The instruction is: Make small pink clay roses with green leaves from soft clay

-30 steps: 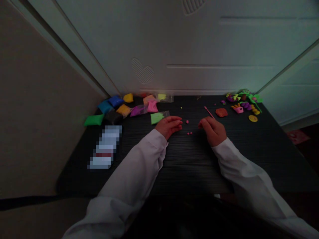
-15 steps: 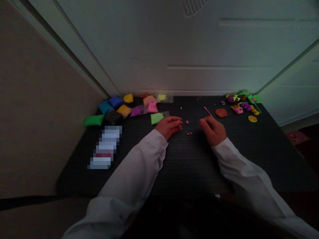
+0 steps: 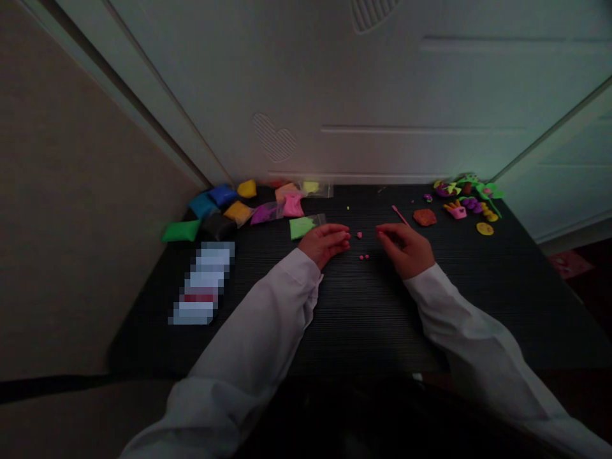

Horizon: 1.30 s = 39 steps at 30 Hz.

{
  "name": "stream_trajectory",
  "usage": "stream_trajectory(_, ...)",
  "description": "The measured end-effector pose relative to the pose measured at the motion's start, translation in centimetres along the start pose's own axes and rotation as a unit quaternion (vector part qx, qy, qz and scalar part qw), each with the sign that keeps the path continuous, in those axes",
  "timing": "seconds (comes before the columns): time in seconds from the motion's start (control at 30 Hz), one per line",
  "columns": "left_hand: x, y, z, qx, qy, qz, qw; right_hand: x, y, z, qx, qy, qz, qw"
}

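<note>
My left hand (image 3: 325, 245) hovers over the dark table (image 3: 354, 319), its fingers curved and drawn together with the thumb; whatever is between the fingertips is too small to make out. Across from it, my right hand (image 3: 406, 248) pinches thumb and forefinger, and again I cannot make out what they hold. A small pink clay lump (image 3: 359, 235) lies on the table in the gap between the hands. Two tiny pink clay balls (image 3: 364, 257) rest side by side just nearer to me. Behind my right hand lies a thin pink modelling tool (image 3: 400, 214), partly hidden by its fingers.
Bags of coloured clay, such as a green one (image 3: 180, 231) and a light green one (image 3: 302, 227), line the back left. A blurred-out pale rectangle (image 3: 205, 280) lies left. Reddish-brown clay (image 3: 424, 217), a yellow disc (image 3: 484, 228) and a pink clay figure (image 3: 456, 210) are at right.
My right hand has shifted slightly left, its thumb and forefinger reaching out straighter toward the left hand. The left hand and the pink pieces have stayed almost in place.
</note>
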<state>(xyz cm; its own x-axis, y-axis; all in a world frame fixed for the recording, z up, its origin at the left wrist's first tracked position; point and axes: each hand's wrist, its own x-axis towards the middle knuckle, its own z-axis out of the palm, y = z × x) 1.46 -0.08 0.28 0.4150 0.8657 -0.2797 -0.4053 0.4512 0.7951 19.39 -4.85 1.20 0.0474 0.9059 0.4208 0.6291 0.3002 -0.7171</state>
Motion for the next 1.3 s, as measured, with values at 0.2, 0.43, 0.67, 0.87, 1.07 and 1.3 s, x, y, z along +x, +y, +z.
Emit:
stream_trajectory(0.2,0.1,-0.1,-0.1,0.004,-0.001,-0.001,1.000,0.0,0.3,0.3,0.024,0.003,0.012,1.000)
stream_trajectory(0.43,0.1,0.0,-0.1,0.004,0.003,-0.001,1.000,0.1,-0.8,-0.3,0.002,-0.020,-0.015,1.000)
stream_trajectory(0.67,0.0,0.1,0.1,0.005,0.004,-0.003,1.000,0.1,-0.9,-0.2,0.001,-0.002,0.000,1.000)
stream_trajectory(0.87,0.0,0.0,-0.1,0.007,0.002,-0.001,1.000,-0.1,-1.2,-0.5,-0.029,0.008,0.001,1.000)
stream_trajectory(1.07,0.0,0.0,0.0,0.007,0.004,-0.002,1.000,0.0,-1.2,-0.5,-0.038,-0.007,-0.020,0.999)
stream_trajectory(1.3,0.0,0.0,0.0,0.007,0.005,-0.003,1.000,0.1,-0.4,-0.1,-0.013,-0.005,-0.016,1.000)
